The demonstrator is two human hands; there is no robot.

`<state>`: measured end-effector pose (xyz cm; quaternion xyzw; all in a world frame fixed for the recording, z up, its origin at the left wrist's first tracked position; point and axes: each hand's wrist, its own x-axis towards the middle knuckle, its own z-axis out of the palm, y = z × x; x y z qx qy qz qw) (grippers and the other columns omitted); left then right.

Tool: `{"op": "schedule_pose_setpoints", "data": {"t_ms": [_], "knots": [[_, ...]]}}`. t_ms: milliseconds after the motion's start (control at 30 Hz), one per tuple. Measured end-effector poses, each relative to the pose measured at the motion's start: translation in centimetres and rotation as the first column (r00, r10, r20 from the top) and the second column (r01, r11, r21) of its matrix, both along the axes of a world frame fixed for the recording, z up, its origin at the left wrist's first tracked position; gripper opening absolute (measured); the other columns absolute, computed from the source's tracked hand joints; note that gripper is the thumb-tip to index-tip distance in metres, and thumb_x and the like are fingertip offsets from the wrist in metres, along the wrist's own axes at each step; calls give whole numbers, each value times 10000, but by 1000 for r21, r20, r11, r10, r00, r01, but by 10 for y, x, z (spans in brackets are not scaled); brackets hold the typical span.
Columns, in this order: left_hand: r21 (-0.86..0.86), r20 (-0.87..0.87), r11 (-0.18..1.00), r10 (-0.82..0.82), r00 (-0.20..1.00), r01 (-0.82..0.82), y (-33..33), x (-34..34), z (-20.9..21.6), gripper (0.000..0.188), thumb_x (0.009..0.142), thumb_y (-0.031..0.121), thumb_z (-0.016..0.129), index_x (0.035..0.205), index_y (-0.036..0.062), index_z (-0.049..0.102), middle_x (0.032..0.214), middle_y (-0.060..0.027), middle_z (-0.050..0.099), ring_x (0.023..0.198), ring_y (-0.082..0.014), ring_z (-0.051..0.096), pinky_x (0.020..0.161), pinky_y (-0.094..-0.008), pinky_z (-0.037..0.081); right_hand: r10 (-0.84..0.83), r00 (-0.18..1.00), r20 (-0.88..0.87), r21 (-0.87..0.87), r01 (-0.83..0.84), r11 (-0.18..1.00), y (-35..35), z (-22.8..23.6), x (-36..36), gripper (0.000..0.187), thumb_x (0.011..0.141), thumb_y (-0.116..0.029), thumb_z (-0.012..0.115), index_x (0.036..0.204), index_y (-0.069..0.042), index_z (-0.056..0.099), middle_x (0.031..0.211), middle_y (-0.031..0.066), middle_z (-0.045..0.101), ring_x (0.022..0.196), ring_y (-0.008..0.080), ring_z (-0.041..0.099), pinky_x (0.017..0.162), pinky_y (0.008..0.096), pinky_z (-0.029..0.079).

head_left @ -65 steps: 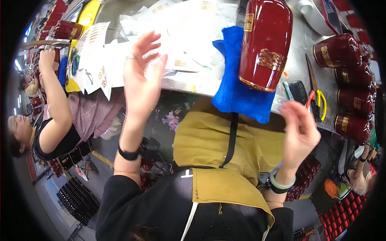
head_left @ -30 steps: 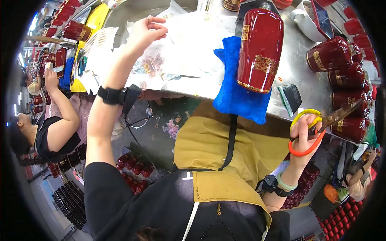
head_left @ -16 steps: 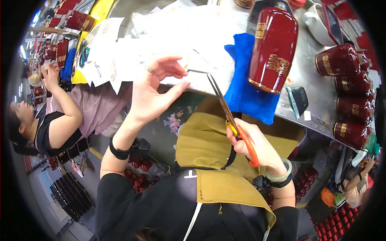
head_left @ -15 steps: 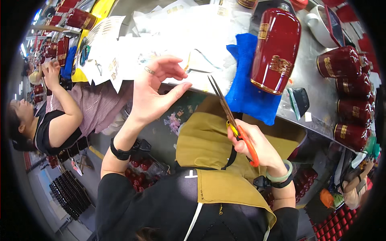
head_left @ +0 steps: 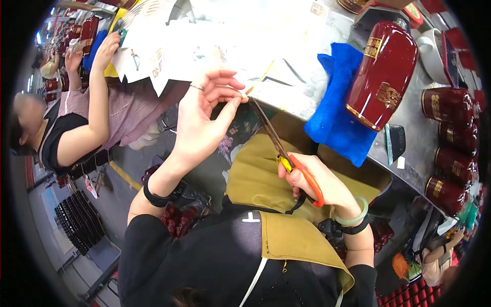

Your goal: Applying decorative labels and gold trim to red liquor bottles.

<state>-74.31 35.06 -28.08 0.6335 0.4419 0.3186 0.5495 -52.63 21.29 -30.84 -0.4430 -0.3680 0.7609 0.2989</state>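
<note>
My left hand (head_left: 202, 125) is raised over the table's front edge, thumb and fingertips pinched on a small pale-gold piece. A thin yellow strip (head_left: 265, 71) runs up from beside the fingertips; I cannot tell whether it is joined to that piece. Orange-handled scissors (head_left: 268, 127) with long, narrow dark blades are gripped in my right hand (head_left: 325, 179). Their tips meet the pinched piece. Something small and yellow shows by the right fingers. To the right, a glossy dark red bottle (head_left: 383, 77) with gold labels lies on a blue cloth (head_left: 337, 125).
White sheets (head_left: 204, 30) cover the table's left part. A white mug (head_left: 430, 53) and several red bottles (head_left: 452, 162) line the right side. A dark, green-edged piece (head_left: 396, 140) sits near the front edge. A co-worker (head_left: 84, 120) works at the left.
My left thumb and fingers have closed into a pinch. The scissors' tips have moved left to it, and their blades have come together. The table and bottle have shifted rightward in view.
</note>
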Motion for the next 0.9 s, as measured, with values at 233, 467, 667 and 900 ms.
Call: {"op": "schedule_pose_setpoints", "data": {"t_ms": [233,467,667,900], "knots": [[-125,-103,992,19,994,-32,4,-8,9,479,916,-101,621,1347,-25,427,1158,-159,637,1015,-189,697,918,-285,551,75,996,58,22,-76,997,4,-10,-2,417,965,-418,665,876,-21,571,647,-1,505,576,81,435,514,281,367],[-299,-87,954,-34,996,6,14,-16,12,573,890,-25,708,1369,-17,394,1213,-202,650,993,-221,725,913,-294,570,94,993,70,27,-96,995,4,-11,0,421,965,-417,667,877,-14,577,641,-10,496,582,74,422,512,280,361],[-341,-88,940,-66,994,32,17,-18,18,611,879,-3,736,1377,-22,383,1214,-199,652,975,-216,729,888,-271,572,130,988,87,-32,-128,991,8,-9,-2,384,960,-375,687,888,-8,600,632,-23,487,580,60,412,505,268,346],[-358,-93,933,-82,992,44,19,-21,20,636,873,19,757,1387,-23,384,1224,-194,646,987,-212,724,891,-259,564,120,989,81,-43,-117,992,11,-9,-1,355,937,-360,722,870,-21,640,607,-39,485,528,43,421,478,251,327]]}}
